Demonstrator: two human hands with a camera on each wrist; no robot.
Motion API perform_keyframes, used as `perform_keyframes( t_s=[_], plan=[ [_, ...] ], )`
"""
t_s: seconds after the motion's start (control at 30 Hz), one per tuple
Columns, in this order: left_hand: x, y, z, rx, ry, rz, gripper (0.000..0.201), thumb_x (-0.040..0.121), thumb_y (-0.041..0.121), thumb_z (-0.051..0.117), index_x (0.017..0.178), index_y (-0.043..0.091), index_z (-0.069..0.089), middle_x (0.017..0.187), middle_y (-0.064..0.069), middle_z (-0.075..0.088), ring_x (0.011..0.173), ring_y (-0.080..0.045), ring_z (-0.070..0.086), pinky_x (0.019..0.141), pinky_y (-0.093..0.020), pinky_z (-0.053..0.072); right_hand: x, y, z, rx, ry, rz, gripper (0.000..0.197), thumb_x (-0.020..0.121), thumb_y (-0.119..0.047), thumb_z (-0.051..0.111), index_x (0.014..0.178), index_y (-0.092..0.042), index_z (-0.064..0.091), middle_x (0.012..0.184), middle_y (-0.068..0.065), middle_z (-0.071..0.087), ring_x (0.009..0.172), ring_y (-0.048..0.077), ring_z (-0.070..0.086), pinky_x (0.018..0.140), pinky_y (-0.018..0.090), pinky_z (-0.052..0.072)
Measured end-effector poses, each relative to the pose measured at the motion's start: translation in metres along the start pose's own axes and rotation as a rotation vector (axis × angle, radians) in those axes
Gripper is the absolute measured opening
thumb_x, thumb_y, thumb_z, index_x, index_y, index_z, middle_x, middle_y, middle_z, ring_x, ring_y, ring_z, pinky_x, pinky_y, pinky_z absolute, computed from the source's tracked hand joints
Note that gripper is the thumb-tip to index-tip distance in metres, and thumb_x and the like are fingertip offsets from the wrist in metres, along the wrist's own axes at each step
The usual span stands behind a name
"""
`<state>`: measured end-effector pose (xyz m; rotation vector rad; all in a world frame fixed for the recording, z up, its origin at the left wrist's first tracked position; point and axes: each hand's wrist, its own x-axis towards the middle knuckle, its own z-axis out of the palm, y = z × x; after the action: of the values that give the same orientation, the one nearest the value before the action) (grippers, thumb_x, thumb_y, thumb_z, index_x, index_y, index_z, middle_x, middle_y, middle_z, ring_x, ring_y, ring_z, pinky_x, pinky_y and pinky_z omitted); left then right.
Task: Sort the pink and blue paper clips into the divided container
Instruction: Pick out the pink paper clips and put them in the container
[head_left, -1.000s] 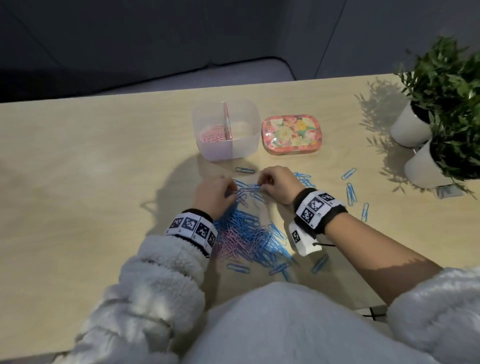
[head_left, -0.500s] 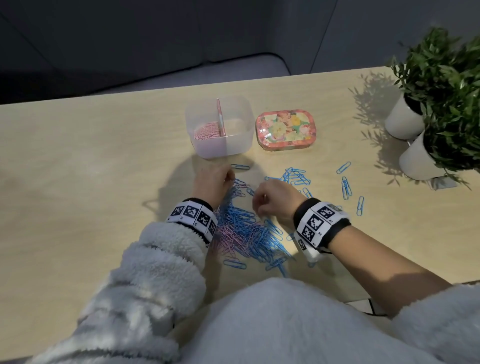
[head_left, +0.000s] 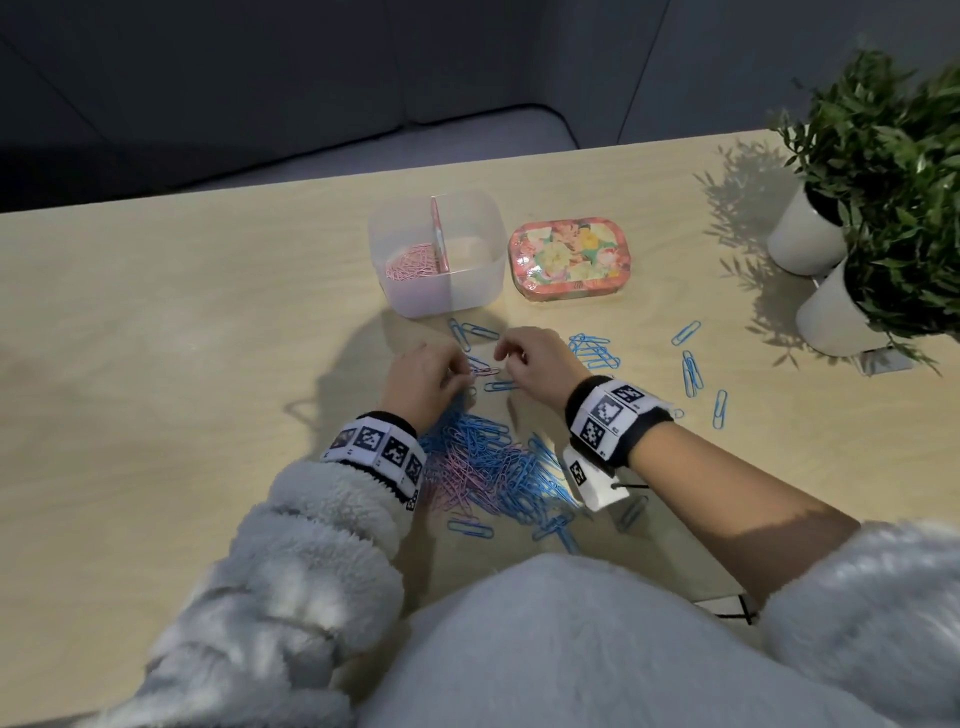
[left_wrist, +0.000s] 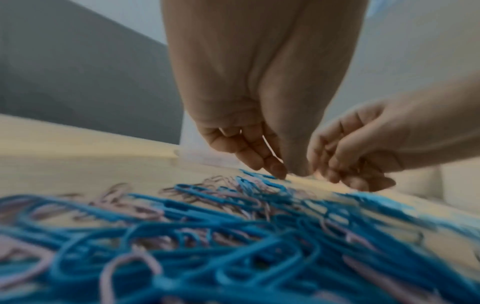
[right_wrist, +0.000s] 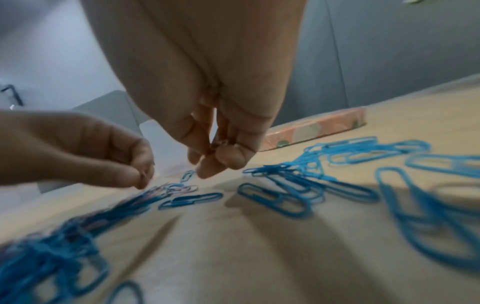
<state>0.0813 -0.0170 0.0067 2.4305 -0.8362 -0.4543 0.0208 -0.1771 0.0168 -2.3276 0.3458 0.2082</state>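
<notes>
I take this for a home living room or a quiet desk corner at home, not a lab or workshop. I work at a pale wooden table (head_left: 156, 322) with a plain, unfinished-looking top. Behind its far edge I see what looks like a grey upholstered sofa (head_left: 208, 78) with seamed cushions, close against the table. At the right corner stand two small potted plants (head_left: 883, 156) in white pots, casting leafy shadows on the wood. A floral tin (head_left: 569, 258) with a pink rim sits near the middle, a household sort of keepsake box. My sleeves (head_left: 291, 561) are fluffy fleece, indoor loungewear. The light is dim and warm.
</notes>
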Motion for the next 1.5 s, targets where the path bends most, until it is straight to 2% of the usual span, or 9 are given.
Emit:
perform_keyframes(
  t_s=[0.13,0.27,0.53,0.63,0.7,0.87,1.07,1.27,1.5],
  plan=[
    [-0.007,-0.02,-0.015,-0.497,0.113,-0.275,0.007,0.094,0.011,0.047,0.095,0.017,0.05,0.076,0.003,0.053,0.076,-0.021,0.058,0.066,-0.032,0.048,0.016,-0.008,0.01,-0.101,-0.06,0.02,0.014,0.078,-0.015,0.067,0.083,-0.002,0.063,0.088,0.013,0.063,0.082,0.026,0.057,0.071,0.032,0.042],
    [-0.008,-0.035,-0.024,-0.613,0.147,-0.486,0.024,0.092,0.001,0.029,0.094,0.012,0.05,0.08,-0.014,0.058,0.075,-0.026,0.057,0.055,-0.028,0.042,0.019,-0.005,0.014,-0.122,-0.124,0.078,0.012,0.08,-0.012,0.067,0.076,-0.01,0.056,0.089,0.013,0.065,0.082,0.025,0.057,0.069,0.03,0.04],
    [-0.004,-0.028,-0.014,-0.143,0.122,-0.4,0.021,0.087,0.028,0.059,0.093,0.008,0.059,0.087,-0.006,0.059,0.077,-0.02,0.055,0.073,-0.034,0.047,0.024,-0.009,0.004,0.248,-0.002,0.186,0.017,0.086,-0.001,0.039,0.089,-0.008,0.054,0.086,0.017,0.06,0.067,0.024,0.055,0.053,0.026,0.043],
    [-0.002,-0.026,-0.01,-0.065,0.145,-0.408,0.02,0.086,0.025,0.06,0.095,0.008,0.057,0.097,-0.01,0.059,0.087,-0.025,0.059,0.079,-0.036,0.048,0.03,-0.027,0.012,0.206,-0.061,0.205,0.024,0.087,-0.011,0.043,0.071,0.002,0.057,0.07,0.012,0.05,0.063,0.021,0.045,0.054,0.027,0.031],
    [-0.002,-0.025,-0.01,-0.063,0.158,-0.415,0.022,0.085,0.026,0.061,0.096,0.007,0.057,0.101,-0.012,0.057,0.089,-0.027,0.057,0.08,-0.038,0.048,0.03,-0.034,0.021,0.034,-0.081,0.215,0.031,0.085,-0.021,0.052,0.056,-0.011,0.045,0.059,0.006,0.046,0.059,0.022,0.044,0.052,0.026,0.03],
    [-0.001,-0.017,-0.005,-0.009,0.116,-0.35,0.023,0.085,0.027,0.062,0.096,0.007,0.057,0.104,-0.012,0.056,0.091,-0.028,0.056,0.084,-0.041,0.049,0.034,-0.04,0.041,-0.231,-0.047,0.184,0.02,0.082,-0.029,0.064,0.085,-0.01,0.063,0.089,0.01,0.066,0.085,0.027,0.062,0.07,0.03,0.042],
    [0.0,-0.009,0.001,0.152,0.042,-0.292,0.021,0.091,0.021,0.053,0.101,0.003,0.056,0.111,-0.017,0.054,0.102,-0.034,0.054,0.085,-0.043,0.043,0.036,-0.044,0.044,-0.31,-0.028,0.165,0.016,0.088,-0.011,0.054,0.102,-0.008,0.063,0.106,0.011,0.065,0.098,0.032,0.062,0.082,0.035,0.049],
    [-0.001,-0.011,0.001,0.148,0.057,-0.259,0.02,0.092,0.018,0.049,0.101,-0.001,0.052,0.106,-0.021,0.059,0.098,-0.036,0.054,0.08,-0.042,0.041,0.024,-0.029,0.027,-0.164,-0.079,0.257,0.011,0.083,-0.01,0.055,0.086,-0.008,0.065,0.097,0.01,0.069,0.093,0.032,0.063,0.084,0.037,0.052],
    [0.005,-0.023,-0.017,-0.319,0.044,-0.422,0.021,0.095,0.019,0.044,0.102,0.003,0.057,0.096,-0.014,0.063,0.082,-0.026,0.058,0.071,-0.036,0.049,0.013,-0.003,-0.001,-0.056,-0.049,0.286,0.018,0.072,-0.004,0.062,0.063,-0.019,0.063,0.082,0.007,0.07,0.086,0.027,0.065,0.074,0.03,0.05]
  ],
)
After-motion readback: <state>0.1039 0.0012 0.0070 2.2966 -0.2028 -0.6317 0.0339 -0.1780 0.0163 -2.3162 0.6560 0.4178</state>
